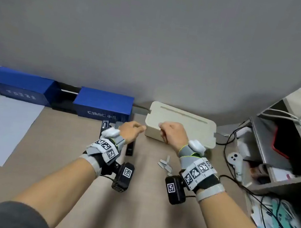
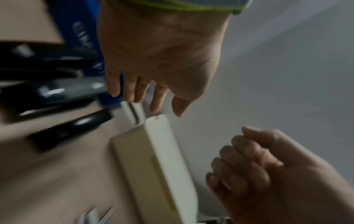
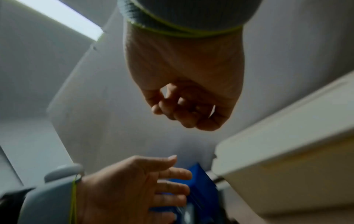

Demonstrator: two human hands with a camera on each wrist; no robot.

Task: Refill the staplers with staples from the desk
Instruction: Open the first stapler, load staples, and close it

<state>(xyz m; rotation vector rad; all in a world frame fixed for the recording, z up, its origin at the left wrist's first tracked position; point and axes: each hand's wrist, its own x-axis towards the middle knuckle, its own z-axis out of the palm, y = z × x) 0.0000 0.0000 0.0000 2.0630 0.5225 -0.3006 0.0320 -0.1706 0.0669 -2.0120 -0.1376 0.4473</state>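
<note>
Black staplers lie on the desk under and beside my left wrist, one (image 1: 104,126) to its left and one (image 1: 130,149) to its right; the left wrist view shows them blurred (image 2: 57,94). Loose silver staple strips (image 1: 165,164) lie on the desk near my right wrist. My left hand (image 1: 133,131) hovers above the staplers with straight, relaxed fingers (image 2: 159,97) and holds nothing. My right hand (image 1: 170,132) is raised in front of the beige box, fingers curled into a fist (image 3: 187,112). I see nothing inside it.
A beige lidded box (image 1: 183,122) stands against the wall behind both hands. Two blue boxes (image 1: 102,104) sit to its left, with a white paper sheet (image 1: 0,130) at the far left. Shelves with cables and clutter (image 1: 276,152) crowd the right side.
</note>
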